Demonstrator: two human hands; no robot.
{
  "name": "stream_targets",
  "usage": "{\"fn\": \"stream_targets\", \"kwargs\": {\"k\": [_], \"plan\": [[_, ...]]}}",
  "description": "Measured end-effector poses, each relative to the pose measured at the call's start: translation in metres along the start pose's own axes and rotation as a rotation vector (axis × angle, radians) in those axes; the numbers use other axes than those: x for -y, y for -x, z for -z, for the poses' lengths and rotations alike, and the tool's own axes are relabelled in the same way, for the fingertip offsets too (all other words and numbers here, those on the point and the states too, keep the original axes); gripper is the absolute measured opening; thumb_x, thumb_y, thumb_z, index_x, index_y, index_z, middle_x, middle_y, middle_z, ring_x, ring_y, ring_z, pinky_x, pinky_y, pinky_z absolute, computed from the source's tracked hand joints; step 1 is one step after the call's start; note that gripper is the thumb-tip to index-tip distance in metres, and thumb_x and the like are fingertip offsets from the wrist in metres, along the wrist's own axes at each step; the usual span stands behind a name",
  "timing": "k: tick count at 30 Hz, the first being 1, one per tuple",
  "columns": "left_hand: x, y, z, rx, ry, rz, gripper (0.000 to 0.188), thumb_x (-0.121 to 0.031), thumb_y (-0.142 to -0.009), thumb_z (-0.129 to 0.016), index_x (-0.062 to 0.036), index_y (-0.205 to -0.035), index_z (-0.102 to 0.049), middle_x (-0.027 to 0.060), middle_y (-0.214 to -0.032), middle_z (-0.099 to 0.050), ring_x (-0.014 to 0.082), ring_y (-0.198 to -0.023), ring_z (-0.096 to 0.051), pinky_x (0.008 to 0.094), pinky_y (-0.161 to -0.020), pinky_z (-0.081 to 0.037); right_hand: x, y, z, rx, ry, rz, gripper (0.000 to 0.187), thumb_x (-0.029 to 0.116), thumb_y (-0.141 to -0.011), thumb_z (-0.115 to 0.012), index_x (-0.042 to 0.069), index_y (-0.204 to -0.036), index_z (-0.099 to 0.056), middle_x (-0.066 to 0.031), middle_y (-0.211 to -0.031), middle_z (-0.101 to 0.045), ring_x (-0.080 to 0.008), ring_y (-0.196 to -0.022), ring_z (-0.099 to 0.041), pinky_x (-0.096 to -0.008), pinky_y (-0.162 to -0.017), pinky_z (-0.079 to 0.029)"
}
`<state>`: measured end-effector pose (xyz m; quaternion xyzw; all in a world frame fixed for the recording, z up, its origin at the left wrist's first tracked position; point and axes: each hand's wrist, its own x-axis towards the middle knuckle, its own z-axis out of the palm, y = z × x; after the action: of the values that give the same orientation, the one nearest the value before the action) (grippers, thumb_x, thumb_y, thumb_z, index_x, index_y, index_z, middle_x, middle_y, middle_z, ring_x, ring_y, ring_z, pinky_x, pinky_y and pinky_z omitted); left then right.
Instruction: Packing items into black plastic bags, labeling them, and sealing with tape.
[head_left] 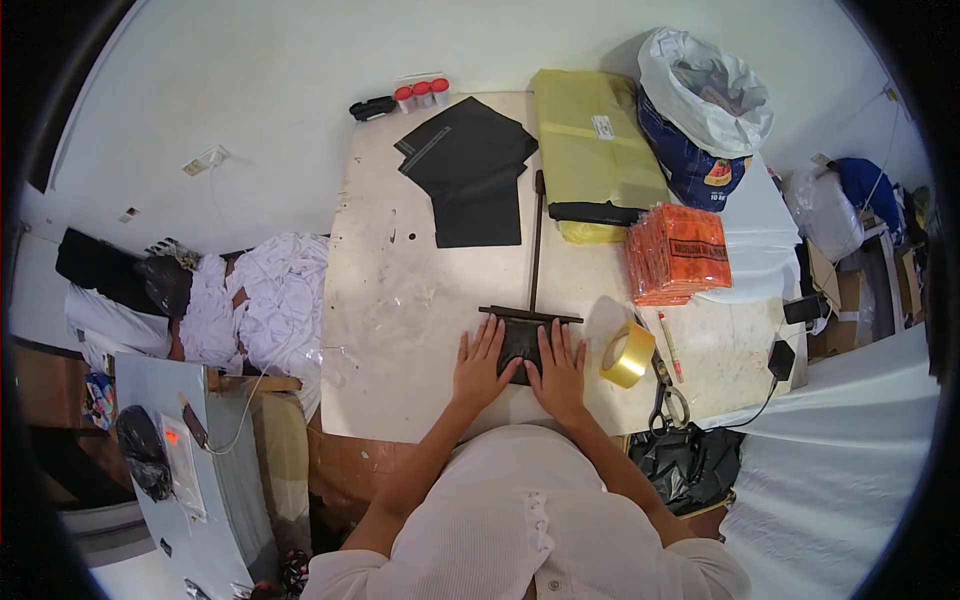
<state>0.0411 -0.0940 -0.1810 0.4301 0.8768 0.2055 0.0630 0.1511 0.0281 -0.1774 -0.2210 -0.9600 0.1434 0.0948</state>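
Note:
A small black plastic packet [519,342] lies on the pale worktable near its front edge. My left hand [482,368] rests flat on the packet's left side, fingers stretched out. On its right side lies my right hand [557,370], also flat with the fingers spread. Both thumbs meet the lower part of the packet. Just beyond the fingertips lies the crossbar of a dark T-shaped tool [536,245], its long stem pointing to the far side. To the right of my right hand stands a roll of yellow tape [628,356].
Black plastic bags [475,190] lie fanned at the far left, near red-capped containers [422,95]. At the far right are a yellow-green package [595,130], a blue-and-white sack [697,120] and orange packets [680,255]. Scissors [668,400] and a pen [670,347] lie right of the tape.

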Motion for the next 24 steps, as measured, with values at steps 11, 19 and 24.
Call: {"fn": "stream_targets", "kwargs": {"k": [11,19,24], "plan": [[0.0027,0.0044,-0.0044,-0.032,-0.028,0.054,0.078,-0.052,-0.084,-0.046,-0.0013,-0.138,-0.023,0.0131,-0.143,-0.025,0.0263,-0.134,-0.02,0.0454,-0.108,-0.01,-0.0037,0.005,-0.0036,-0.029,-0.05,-0.077,0.072,0.044,-0.084,-0.048,-0.003,-0.135,-0.026,-0.0219,-0.143,-0.02,-0.0325,-0.133,-0.019,-0.0521,-0.106,-0.01],[0.0062,0.0079,-0.0033,-0.092,0.027,0.091,0.074,-0.048,-0.083,-0.051,0.0005,-0.134,-0.029,0.0161,-0.143,-0.023,0.031,-0.133,-0.018,0.0457,-0.108,-0.011,-0.0061,0.0075,-0.0069,-0.065,-0.068,-0.142,0.081,0.047,-0.082,-0.051,-0.006,-0.135,-0.02,-0.0233,-0.141,-0.021,-0.0345,-0.133,-0.017,-0.0496,-0.107,-0.009],[0.0081,0.0089,-0.0019,-0.097,0.08,0.082,0.069,-0.043,-0.083,-0.053,-0.0015,-0.133,-0.032,0.0164,-0.143,-0.023,0.0336,-0.133,-0.017,0.0454,-0.108,-0.012,-0.0081,0.007,-0.0081,-0.132,-0.113,-0.16,0.079,0.045,-0.082,-0.053,-0.007,-0.134,-0.023,-0.0241,-0.14,-0.022,-0.0372,-0.132,-0.017,-0.0479,-0.107,-0.012]]}}
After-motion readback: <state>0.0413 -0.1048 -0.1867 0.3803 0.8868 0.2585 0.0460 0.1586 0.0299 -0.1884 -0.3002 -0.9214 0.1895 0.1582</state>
